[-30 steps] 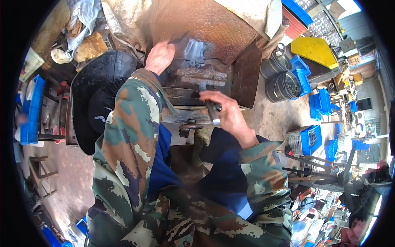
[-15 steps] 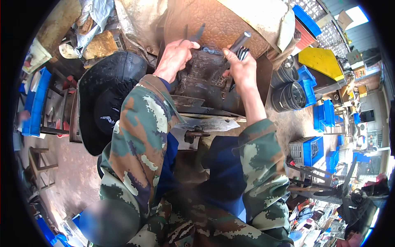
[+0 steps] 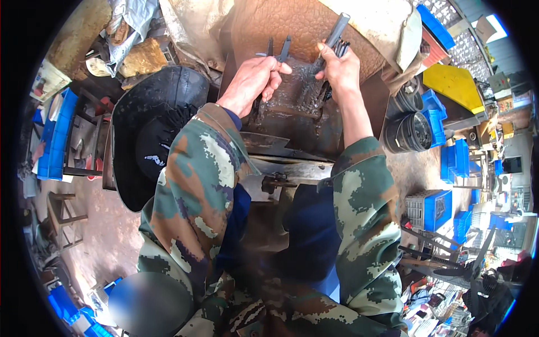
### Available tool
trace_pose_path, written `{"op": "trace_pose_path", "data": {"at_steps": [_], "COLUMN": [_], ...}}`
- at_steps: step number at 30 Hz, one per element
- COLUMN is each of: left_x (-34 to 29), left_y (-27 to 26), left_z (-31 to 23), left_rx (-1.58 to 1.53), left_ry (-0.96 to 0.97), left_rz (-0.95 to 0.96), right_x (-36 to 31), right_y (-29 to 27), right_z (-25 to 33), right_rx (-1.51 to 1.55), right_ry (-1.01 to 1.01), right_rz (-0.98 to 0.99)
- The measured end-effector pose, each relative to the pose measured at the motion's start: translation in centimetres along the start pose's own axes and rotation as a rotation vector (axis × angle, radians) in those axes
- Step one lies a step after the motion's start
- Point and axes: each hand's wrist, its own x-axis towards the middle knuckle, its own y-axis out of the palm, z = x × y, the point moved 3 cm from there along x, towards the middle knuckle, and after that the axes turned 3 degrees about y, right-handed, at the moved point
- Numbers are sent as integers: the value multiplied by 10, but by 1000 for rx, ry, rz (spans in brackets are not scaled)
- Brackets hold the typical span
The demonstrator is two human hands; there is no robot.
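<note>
Metal trough (image 3: 376, 104), dark and wet-looking, upper centre of the frame; brown textured panel (image 3: 269, 28) behind it. Black rounded guard (image 3: 126, 129), left of centre. Right hand (image 3: 341, 70), above and right of centre, closed on a dark rod (image 3: 338, 28) and thinner dark pieces beside it. Left hand (image 3: 252, 81), upper centre, fingers apparently curled on a slender dark piece (image 3: 285, 48). Step in hand, as judged: two-handed handling over the trough; the next move calls for secure grips.

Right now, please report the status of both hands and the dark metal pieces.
Right hand closed on dark metal bar. Left hand by dark narrow piece, grip unclear. Brown textured sheet beyond both hands.
</note>
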Motion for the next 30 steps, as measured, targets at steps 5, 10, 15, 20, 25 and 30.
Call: {"op": "trace_pose_path", "data": {"at_steps": [5, 10, 15, 20, 25, 30], "left_x": [2, 6, -4, -11, -14, -10], "left_y": [8, 1, 8, 12, 12, 9], "left_z": [11, 39, 61, 63, 66, 55], "left_rx": [-52, -95, 11, 22, 46, 94], "left_ry": [-87, -300, -454, -533, -547, -438], "left_rz": [27, -46, -95, -55, -9, 78], "right_x": [4, 9, 14, 12, 15, 16], "right_y": [-6, -2, -5, -4, -2, -4], "right_z": [-4, -8, -16, -14, -16, -18], "right_rx": [-2, 38, 37, 61, 59, 44], "right_ry": [-15, -40, -41, -64, -68, -63], "right_rz": [-9, 0, 5, 5, 9, 1]}}
